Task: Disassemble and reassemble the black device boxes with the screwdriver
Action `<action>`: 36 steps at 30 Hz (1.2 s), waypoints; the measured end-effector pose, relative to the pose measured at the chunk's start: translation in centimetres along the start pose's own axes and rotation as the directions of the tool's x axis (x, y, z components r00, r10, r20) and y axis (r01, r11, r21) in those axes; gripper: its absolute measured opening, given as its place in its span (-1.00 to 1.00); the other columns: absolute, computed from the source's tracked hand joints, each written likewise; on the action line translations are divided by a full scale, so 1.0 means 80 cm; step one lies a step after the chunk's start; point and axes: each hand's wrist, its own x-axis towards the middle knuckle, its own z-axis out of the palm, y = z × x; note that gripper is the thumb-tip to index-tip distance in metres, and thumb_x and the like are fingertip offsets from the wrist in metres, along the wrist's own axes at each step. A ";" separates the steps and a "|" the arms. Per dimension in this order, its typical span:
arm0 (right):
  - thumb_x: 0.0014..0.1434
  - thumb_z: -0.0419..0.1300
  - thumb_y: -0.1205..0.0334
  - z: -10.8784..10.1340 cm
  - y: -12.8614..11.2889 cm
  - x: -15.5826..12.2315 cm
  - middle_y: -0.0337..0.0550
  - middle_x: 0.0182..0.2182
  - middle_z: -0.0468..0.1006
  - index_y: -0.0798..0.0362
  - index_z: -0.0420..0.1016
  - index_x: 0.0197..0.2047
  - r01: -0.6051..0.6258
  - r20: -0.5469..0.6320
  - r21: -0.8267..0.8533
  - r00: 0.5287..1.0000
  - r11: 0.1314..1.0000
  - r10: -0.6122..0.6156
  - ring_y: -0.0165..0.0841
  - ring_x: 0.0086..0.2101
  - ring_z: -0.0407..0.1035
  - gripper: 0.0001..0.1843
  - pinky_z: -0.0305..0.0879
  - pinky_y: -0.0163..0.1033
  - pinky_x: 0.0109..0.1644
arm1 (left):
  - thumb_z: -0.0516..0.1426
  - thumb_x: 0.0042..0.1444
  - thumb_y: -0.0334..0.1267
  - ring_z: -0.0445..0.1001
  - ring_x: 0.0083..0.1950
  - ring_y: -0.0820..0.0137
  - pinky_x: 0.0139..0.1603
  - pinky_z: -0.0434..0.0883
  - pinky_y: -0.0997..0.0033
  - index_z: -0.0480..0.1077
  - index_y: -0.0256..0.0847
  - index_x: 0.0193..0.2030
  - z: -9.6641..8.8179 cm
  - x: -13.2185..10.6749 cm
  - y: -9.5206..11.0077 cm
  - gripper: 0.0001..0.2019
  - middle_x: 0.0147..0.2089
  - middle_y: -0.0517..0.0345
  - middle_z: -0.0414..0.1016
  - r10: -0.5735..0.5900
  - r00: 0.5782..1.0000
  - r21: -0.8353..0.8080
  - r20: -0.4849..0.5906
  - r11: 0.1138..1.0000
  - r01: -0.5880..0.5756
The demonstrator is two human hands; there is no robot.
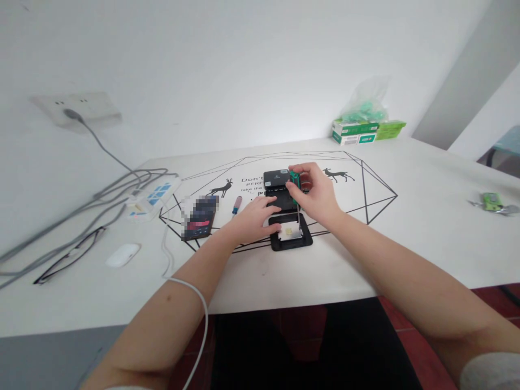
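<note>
My right hand [316, 190] is closed around a screwdriver [295, 181] with a green handle. The thin shaft points down, its tip at the right side of a pale plate [287, 231] set in a black frame [290, 246]. My left hand [257, 219] lies with its fingers apart. Its fingertips touch a black panel [286, 202], and its thumb reaches the left edge of the frame. Behind the panel is a black box [277, 179] with small labels, partly hidden by my right hand.
A second screwdriver [237, 206] and a phone [203, 218] lie to the left. Farther left are a power strip [152, 199], cables, a white mouse [123, 254] and glasses [75, 252]. Green-white boxes [355, 130] stand back right; a green multi-tool-like object [491, 202] lies far right.
</note>
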 end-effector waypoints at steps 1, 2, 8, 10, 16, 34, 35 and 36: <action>0.18 0.32 0.17 0.000 0.000 0.000 -0.09 0.03 0.69 -0.08 0.43 -0.01 0.008 0.001 -0.004 1.000 1.000 -0.008 -0.26 -0.23 0.58 -0.69 0.57 -0.04 -0.15 | 0.24 0.34 0.00 0.23 0.50 -0.08 0.50 0.24 -0.18 0.52 -0.19 0.26 -0.001 0.000 0.000 -0.54 0.49 -0.24 0.29 -0.004 1.000 0.005 0.000 1.000 0.004; 0.19 0.31 0.17 0.000 0.000 0.000 -0.09 0.03 0.69 -0.08 0.43 -0.01 0.013 0.001 -0.007 1.000 1.000 -0.013 -0.26 -0.23 0.58 -0.70 0.57 -0.04 -0.15 | 0.23 0.34 0.00 0.23 0.51 -0.07 0.50 0.24 -0.18 0.52 -0.19 0.27 -0.002 0.000 0.000 -0.54 0.49 -0.23 0.29 -0.008 1.000 0.009 0.000 1.000 0.008; 0.19 0.30 0.20 -0.001 0.002 0.002 -0.09 0.03 0.70 -0.08 0.41 -0.02 0.013 -0.017 -0.007 1.000 1.000 -0.013 -0.27 -0.25 0.58 -0.71 0.57 -0.03 -0.15 | 0.22 0.35 0.00 0.23 0.51 -0.08 0.49 0.24 -0.20 0.52 -0.15 0.28 -0.004 -0.002 0.001 -0.55 0.51 -0.19 0.28 -0.019 1.000 0.005 0.016 1.000 0.019; 0.19 0.30 0.20 -0.001 0.001 0.002 -0.09 0.03 0.69 -0.08 0.41 -0.01 0.011 -0.021 -0.004 1.000 1.000 -0.011 -0.27 -0.26 0.58 -0.70 0.57 -0.04 -0.15 | 0.22 0.35 -0.01 0.23 0.51 -0.08 0.49 0.24 -0.18 0.52 -0.18 0.27 -0.004 -0.002 0.002 -0.55 0.50 -0.22 0.28 -0.020 1.000 0.011 0.018 1.000 0.019; 0.20 0.30 0.18 0.000 -0.001 0.000 -0.08 0.03 0.69 -0.08 0.42 0.00 0.002 -0.017 0.011 1.000 1.000 -0.001 -0.28 -0.25 0.58 -0.69 0.57 -0.05 -0.14 | 0.23 0.35 -0.02 0.24 0.50 -0.07 0.50 0.25 -0.12 0.51 -0.25 0.27 -0.005 -0.001 0.003 -0.53 0.49 -0.28 0.28 -0.012 1.000 0.026 0.026 1.000 0.012; 0.25 0.27 0.19 0.002 -0.004 -0.005 -0.06 0.11 0.65 -0.10 0.39 0.06 0.012 0.063 0.114 0.998 0.993 -0.020 -0.23 -0.13 0.63 -0.69 0.61 -0.02 -0.06 | 0.19 0.36 0.04 0.20 0.53 -0.06 0.51 0.22 -0.12 0.45 -0.20 0.34 -0.006 -0.001 0.001 -0.47 0.53 -0.20 0.23 -0.059 0.996 0.015 0.064 0.998 0.058; 0.27 0.24 0.20 0.001 -0.003 -0.006 -0.07 0.16 0.63 -0.12 0.38 0.10 -0.007 0.088 0.167 0.996 0.986 -0.008 -0.23 -0.09 0.63 -0.67 0.62 -0.02 -0.04 | 0.19 0.36 0.04 0.20 0.53 -0.06 0.51 0.21 -0.12 0.44 -0.20 0.35 -0.006 -0.001 0.001 -0.47 0.53 -0.21 0.23 -0.060 0.996 0.018 0.065 0.998 0.059; 0.29 0.20 0.21 0.000 -0.003 -0.006 -0.09 0.20 0.60 -0.13 0.36 0.14 -0.030 0.118 0.221 0.993 0.975 0.003 -0.24 -0.05 0.63 -0.65 0.62 -0.02 -0.01 | 0.18 0.36 0.05 0.20 0.53 -0.05 0.51 0.22 -0.12 0.44 -0.19 0.35 -0.006 -0.001 0.001 -0.47 0.53 -0.21 0.23 -0.061 0.996 0.020 0.066 0.998 0.059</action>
